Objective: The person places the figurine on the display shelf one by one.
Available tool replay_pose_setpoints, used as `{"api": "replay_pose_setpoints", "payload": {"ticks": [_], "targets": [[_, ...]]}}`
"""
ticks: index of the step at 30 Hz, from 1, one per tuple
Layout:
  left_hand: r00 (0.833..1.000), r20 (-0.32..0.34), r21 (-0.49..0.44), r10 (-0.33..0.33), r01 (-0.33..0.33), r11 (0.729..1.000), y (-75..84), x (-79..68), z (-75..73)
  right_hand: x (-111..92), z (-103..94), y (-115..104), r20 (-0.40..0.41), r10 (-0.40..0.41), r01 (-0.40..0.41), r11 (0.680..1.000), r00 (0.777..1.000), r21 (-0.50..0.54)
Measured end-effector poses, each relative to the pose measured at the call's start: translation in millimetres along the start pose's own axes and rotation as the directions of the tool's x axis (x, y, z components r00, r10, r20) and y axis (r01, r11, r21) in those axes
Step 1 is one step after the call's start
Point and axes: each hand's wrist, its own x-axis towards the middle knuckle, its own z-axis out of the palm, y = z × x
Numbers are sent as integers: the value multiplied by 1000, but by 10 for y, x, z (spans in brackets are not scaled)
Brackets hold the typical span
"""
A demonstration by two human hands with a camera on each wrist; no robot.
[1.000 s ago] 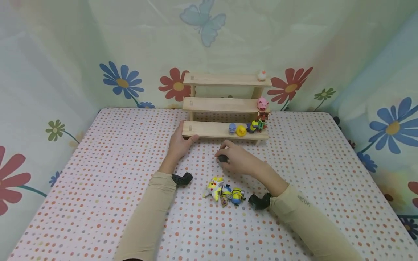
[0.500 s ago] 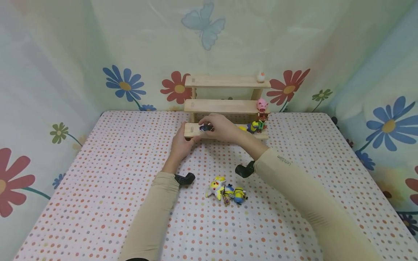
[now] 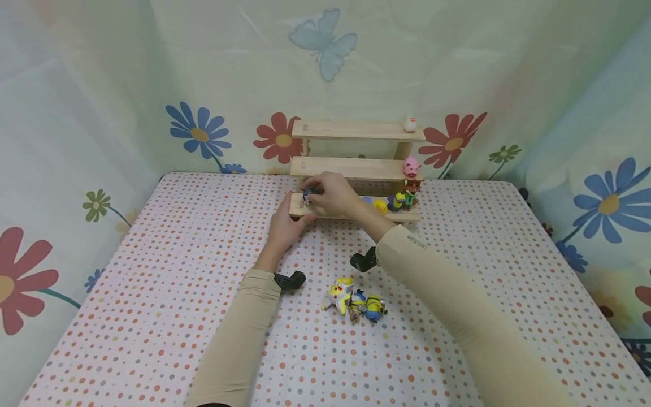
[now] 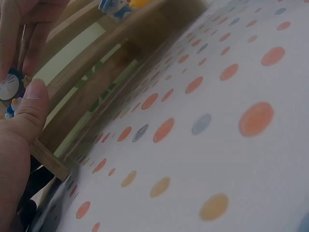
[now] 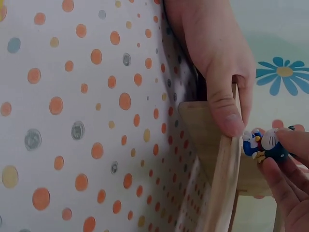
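Flowered cloth backdrop (image 3: 244,62) rises at 12 o'clock behind a dotted tablecloth (image 3: 203,237), with a pale wooden three-tier shelf (image 3: 351,168) standing against the far edge. Farthest left, the left hand (image 3: 286,226) grips the left end of the bottom board (image 3: 363,219), thumb along the front edge and fingers behind, so it is closed round the wood.

At 1 o'clock from that hand, just beside its thumb tip, is a small whiskered cat figurine (image 5: 271,143), dark blue with a white face. Judging by the right wrist view, its long axis stands roughly upright, across the board; whether its base touches the wood I cannot tell.

Next comes the right hand (image 3: 335,195), the nearer of the two to the figurine, which lies at its 9 o'clock, pinched between thumb and fingers.

Toward 6 o'clock on the cloth lie a yellow-and-white figurine (image 3: 339,295) and, right of it, a Minion figurine (image 3: 375,308). Along the bottom board, past the right wrist, sit a yellow duck (image 3: 380,207), another Minion (image 3: 396,202) and a fox figurine (image 3: 411,196); a pink pig (image 3: 411,167) occupies the middle tier's right end, and a white hen (image 3: 409,125) the top's.
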Motion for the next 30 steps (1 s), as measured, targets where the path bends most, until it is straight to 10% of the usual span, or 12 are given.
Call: {"api": "replay_pose_setpoints", "payload": {"ticks": [30], "targets": [[1000, -11, 6, 5, -5, 1000, -1, 15, -2, 72, 148, -34, -151, 87, -67, 989, 985, 135]]}}
